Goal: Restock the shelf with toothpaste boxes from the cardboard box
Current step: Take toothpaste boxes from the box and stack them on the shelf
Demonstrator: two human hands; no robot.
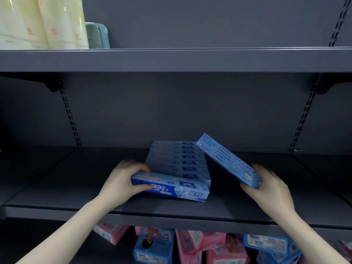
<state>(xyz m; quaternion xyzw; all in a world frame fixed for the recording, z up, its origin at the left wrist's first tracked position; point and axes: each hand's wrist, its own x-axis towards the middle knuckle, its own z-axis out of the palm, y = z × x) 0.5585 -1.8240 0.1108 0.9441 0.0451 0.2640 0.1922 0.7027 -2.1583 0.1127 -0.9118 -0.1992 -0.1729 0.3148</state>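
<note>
Several blue toothpaste boxes [178, 159] stand in a row on the dark grey middle shelf [76, 187], one behind another. My left hand [123, 180] grips the left end of the frontmost toothpaste box [175, 188], which sits at the front of that row. My right hand [266, 187] holds the near end of another toothpaste box [224, 159], tilted, its far end raised over the right side of the row. The cardboard box is out of view.
The upper shelf [190, 60] carries pale yellow packs [42, 21] and a teal pack [98, 35] at the left. Pink and blue packets [190, 244] fill the shelf below. Slotted uprights [70, 117] run up the back panel. Dark bare shelf lies left and right of the row.
</note>
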